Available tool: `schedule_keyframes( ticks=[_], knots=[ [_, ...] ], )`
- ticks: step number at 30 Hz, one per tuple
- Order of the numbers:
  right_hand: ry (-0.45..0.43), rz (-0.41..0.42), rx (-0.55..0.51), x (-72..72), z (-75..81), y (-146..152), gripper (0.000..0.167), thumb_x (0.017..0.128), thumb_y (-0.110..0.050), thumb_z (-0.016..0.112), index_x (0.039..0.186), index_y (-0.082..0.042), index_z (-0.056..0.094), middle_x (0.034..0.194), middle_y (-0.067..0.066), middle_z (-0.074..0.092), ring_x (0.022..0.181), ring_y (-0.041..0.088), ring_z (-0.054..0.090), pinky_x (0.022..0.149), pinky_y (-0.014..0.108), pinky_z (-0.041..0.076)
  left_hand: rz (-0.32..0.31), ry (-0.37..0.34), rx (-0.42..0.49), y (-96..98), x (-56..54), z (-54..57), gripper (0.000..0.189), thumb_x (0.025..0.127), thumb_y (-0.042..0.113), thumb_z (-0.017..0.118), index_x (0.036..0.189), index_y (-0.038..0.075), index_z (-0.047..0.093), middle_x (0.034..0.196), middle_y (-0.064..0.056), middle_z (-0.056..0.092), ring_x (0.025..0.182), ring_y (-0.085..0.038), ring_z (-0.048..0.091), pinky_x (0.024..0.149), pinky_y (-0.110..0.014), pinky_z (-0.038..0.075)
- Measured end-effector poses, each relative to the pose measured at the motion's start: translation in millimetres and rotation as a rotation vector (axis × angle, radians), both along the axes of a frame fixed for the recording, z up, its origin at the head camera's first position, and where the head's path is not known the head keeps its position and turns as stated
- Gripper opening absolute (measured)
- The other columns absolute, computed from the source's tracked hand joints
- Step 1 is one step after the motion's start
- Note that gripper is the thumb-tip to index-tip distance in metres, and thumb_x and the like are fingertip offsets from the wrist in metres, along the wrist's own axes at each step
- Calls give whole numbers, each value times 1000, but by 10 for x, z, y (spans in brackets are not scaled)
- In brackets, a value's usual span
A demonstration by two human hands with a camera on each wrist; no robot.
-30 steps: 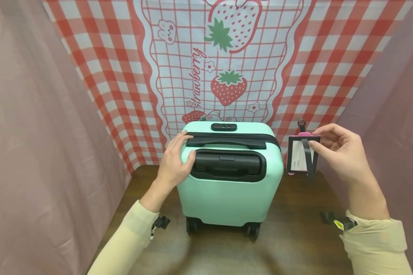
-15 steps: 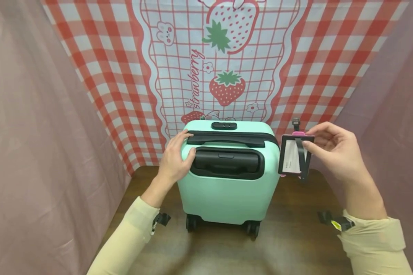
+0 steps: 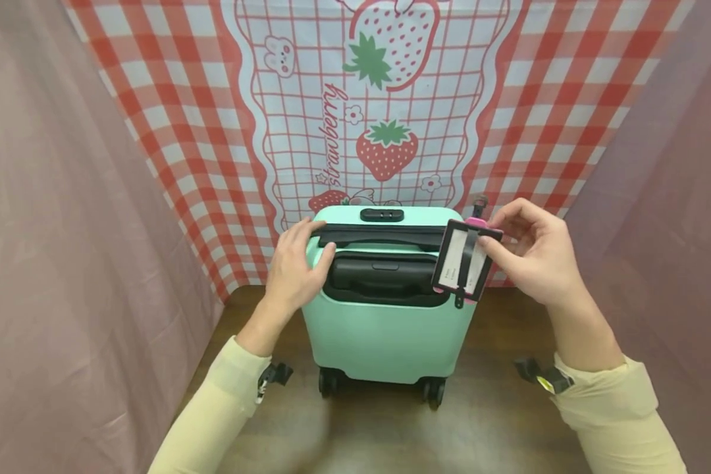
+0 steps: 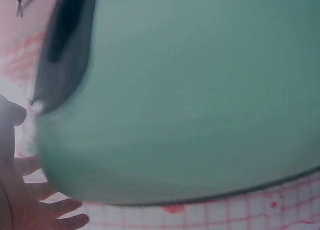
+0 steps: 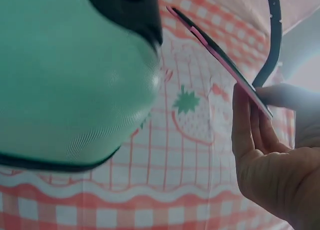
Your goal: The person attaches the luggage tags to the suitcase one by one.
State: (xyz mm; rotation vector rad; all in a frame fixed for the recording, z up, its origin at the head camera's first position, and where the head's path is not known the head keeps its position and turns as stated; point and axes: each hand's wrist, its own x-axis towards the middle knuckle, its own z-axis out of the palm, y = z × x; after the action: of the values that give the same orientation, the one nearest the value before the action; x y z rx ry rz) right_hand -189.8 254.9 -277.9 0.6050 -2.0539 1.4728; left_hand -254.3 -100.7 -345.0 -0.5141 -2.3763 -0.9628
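Observation:
A mint-green suitcase (image 3: 385, 342) stands upright on its wheels, its black carry handle (image 3: 373, 237) and recessed pull handle (image 3: 382, 273) facing up and toward me. My left hand (image 3: 296, 266) rests on its upper left corner, fingers and thumb spread; the left wrist view shows those fingers along the case's edge. My right hand (image 3: 533, 253) pinches a luggage tag (image 3: 450, 260) between thumb and fingers. The tag has a black frame, pink edging, a white card and a black buckled strap (image 3: 467, 263). In the head view it overlaps the suitcase's upper right corner; the right wrist view shows a gap between them.
The suitcase stands on a brown wooden surface (image 3: 379, 434). Behind it hangs a red-and-white checked cloth (image 3: 195, 99) with strawberry prints. Pink curtains (image 3: 65, 263) close in both sides. A black combination lock (image 3: 382, 215) sits on the suitcase's top.
My right hand has carried the luggage tag leftward, from beside the suitcase to over its upper right corner, and the tag has tilted. My left hand stays on the suitcase.

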Motion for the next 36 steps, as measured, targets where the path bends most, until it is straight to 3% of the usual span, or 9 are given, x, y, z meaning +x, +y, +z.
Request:
schedule_keyframes(
  ticks=[6,10,17,21,25,30,33,36],
  knots=[
    [29,-5,31,-7,73,-236,16,87,17,72,97,10,62,92,-2,64,81,10,65,77,14,61,-48,228,-12,223,206,210,48,96,23,73,140,7,64,138,-15,67,128,-35,59,109,-53,53],
    [29,-5,57,-18,89,-369,17,87,14,74,97,9,62,94,-5,66,81,9,67,76,16,62,-163,327,35,375,357,286,52,89,20,80,136,5,67,127,-14,71,119,-32,64,101,-47,58],
    [62,-7,63,-33,71,-530,16,86,13,76,95,8,62,92,-8,65,80,7,66,73,14,60,-368,423,103,614,544,371,69,76,20,94,138,7,65,117,-13,71,106,-25,72,91,-33,63],
    [88,12,63,-33,45,-586,17,85,15,75,93,9,62,91,-8,64,80,7,66,71,14,59,-445,493,140,707,584,391,63,75,10,94,132,6,68,111,-13,72,94,-22,74,85,-28,64],
    [93,38,57,-26,19,-618,17,84,16,75,93,9,63,91,-6,64,81,7,68,73,15,61,-505,604,196,774,586,396,45,79,1,89,122,3,75,103,-13,72,84,-19,75,82,-25,64],
    [85,54,45,-6,1,-643,16,84,15,75,92,8,63,91,-4,65,82,9,68,74,16,62,-572,722,259,835,561,416,21,89,-5,78,109,-1,80,99,-15,72,86,-21,74,77,-26,63],
    [89,51,51,10,0,-656,16,85,13,75,92,7,63,91,-4,65,82,9,67,72,15,61,-591,740,284,863,559,422,13,93,-2,75,105,0,80,98,-14,72,87,-22,71,75,-28,61],
    [90,48,57,21,-9,-663,17,85,13,76,92,7,62,91,-2,65,82,9,66,67,15,60,-608,705,345,891,577,437,9,96,2,75,103,-1,79,98,-16,70,88,-24,72,78,-30,64]
  ],
)
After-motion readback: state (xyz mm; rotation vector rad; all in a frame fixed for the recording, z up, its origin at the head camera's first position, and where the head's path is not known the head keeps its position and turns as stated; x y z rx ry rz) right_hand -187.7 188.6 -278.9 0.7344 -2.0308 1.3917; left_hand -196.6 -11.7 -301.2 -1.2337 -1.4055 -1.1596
